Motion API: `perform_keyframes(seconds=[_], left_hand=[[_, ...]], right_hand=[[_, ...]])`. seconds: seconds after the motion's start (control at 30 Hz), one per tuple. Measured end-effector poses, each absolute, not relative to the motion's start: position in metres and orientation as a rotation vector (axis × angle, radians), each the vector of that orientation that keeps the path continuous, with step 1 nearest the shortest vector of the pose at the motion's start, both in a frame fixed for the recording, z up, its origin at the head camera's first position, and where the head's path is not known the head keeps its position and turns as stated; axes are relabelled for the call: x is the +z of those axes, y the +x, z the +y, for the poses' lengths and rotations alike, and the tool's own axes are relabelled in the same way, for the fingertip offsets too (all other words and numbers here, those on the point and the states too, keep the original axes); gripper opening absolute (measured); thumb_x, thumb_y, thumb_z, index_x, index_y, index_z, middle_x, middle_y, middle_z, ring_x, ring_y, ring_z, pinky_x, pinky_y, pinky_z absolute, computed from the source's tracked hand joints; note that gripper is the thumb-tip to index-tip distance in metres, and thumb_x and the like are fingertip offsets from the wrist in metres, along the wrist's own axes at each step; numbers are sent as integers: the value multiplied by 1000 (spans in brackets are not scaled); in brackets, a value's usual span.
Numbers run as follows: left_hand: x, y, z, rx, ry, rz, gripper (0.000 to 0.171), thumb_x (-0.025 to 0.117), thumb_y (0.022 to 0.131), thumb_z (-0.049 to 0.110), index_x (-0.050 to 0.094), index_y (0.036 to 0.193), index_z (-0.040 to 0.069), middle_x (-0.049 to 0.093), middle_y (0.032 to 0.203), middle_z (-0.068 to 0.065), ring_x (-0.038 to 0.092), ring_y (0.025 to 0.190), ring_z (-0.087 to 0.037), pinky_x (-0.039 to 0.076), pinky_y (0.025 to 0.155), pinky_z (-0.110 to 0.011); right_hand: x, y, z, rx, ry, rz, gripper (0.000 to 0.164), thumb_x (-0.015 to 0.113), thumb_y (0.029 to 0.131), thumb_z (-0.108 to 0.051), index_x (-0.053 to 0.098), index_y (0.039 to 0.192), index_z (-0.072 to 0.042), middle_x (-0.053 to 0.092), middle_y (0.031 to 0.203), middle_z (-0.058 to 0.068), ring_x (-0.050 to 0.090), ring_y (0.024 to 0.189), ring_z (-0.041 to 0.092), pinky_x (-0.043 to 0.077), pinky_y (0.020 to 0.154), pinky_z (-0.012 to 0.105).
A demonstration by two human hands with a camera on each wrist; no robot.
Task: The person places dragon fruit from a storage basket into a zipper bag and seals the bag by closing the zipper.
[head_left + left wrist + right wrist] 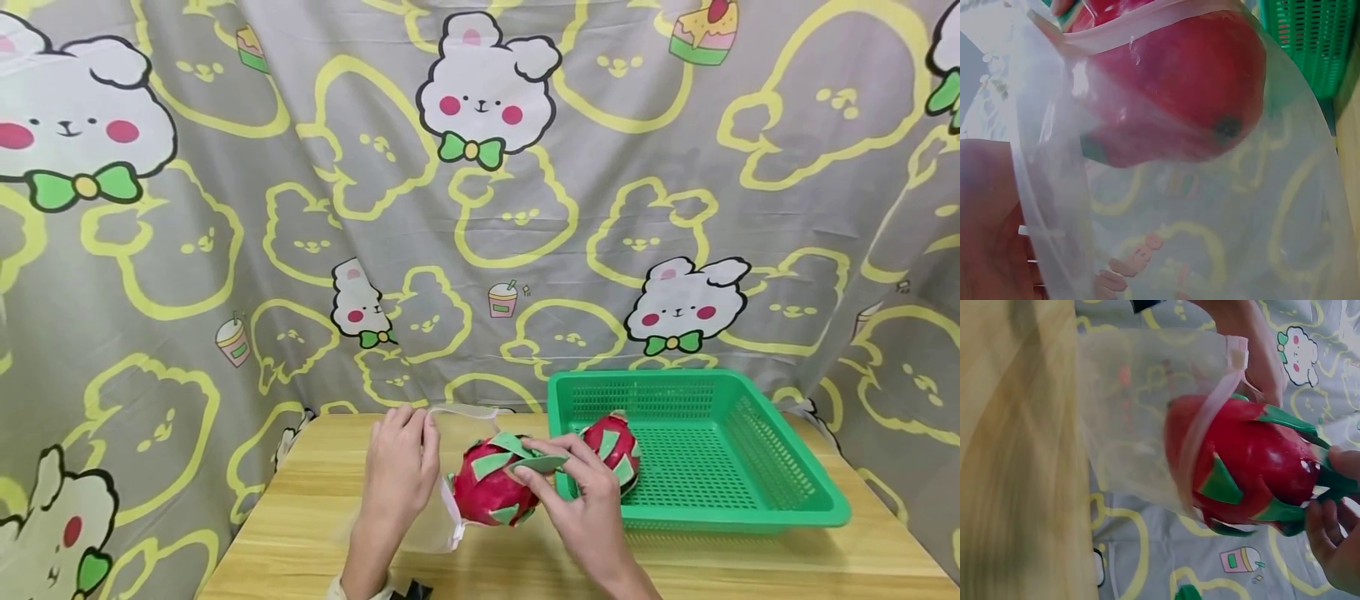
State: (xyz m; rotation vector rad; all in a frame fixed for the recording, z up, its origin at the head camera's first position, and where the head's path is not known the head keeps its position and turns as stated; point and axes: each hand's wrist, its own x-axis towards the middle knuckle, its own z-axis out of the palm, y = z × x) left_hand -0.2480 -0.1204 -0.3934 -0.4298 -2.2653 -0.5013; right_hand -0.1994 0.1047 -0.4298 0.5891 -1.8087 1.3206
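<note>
My right hand pinches the green leaf tips of a red dragon fruit. The fruit's rounded end sits inside the mouth of a frosted see-through zip bag, while its leafy end is outside. My left hand grips the bag at its opening, with the fingers partly hidden. A slider shows at one corner of the bag's pale rim. Through the film in the left wrist view, the fruit's red end lies near the opening and the lower bag hangs flat.
A green plastic basket stands on the wooden table to the right, its left side close to my right hand. Inside it, at the left, lies another dragon fruit. A patterned grey curtain hangs behind the table.
</note>
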Motion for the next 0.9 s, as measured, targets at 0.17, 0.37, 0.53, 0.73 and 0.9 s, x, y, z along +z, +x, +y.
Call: perform_keyframes(seconds=[0.17, 0.37, 0.53, 0.73, 0.9], left_hand=[[-396, -249, -119, -493, -453, -2254, 34, 54, 100, 12, 47, 67, 18, 52, 76, 1, 54, 77, -24, 39, 69, -37], [-397, -248, -116, -509, -462, -2299, 31, 51, 102, 14, 52, 71, 17, 61, 84, -1, 57, 82, -25, 40, 71, -36], [-396, -246, -115, -538, -451, -2307, 33, 52, 102, 14, 49, 70, 18, 58, 81, 1, 54, 79, -22, 39, 71, -35], [-394, -247, -114, -559, -463, -2316, 32, 53, 102, 14, 51, 71, 19, 53, 78, 4, 50, 75, -19, 38, 69, -34], [-395, -247, -115, -608, -485, -2322, 30, 55, 102, 11, 57, 72, 17, 53, 77, 5, 49, 74, -17, 38, 69, -33]], right_hand=[[-424, -199, 111, 1212, 552, -1906, 27, 90, 76, -10, 81, 101, -17, 74, 103, -8, 71, 97, 15, 54, 80, 28], [-421, -196, 116, 1175, 518, -1977, 22, 92, 75, -16, 82, 95, -21, 75, 101, -13, 72, 96, 11, 58, 75, 32], [-419, -193, 116, 1328, 494, -1929, 23, 89, 78, -10, 80, 98, -18, 76, 98, -8, 75, 86, 11, 59, 66, 24], [-419, -192, 113, 1410, 488, -1851, 28, 89, 78, -5, 81, 103, -13, 77, 105, 0, 75, 92, 13, 58, 75, 23], [-422, -194, 105, 1447, 581, -1780, 32, 86, 80, -1, 79, 111, -6, 76, 112, 8, 74, 100, 19, 57, 81, 26]])
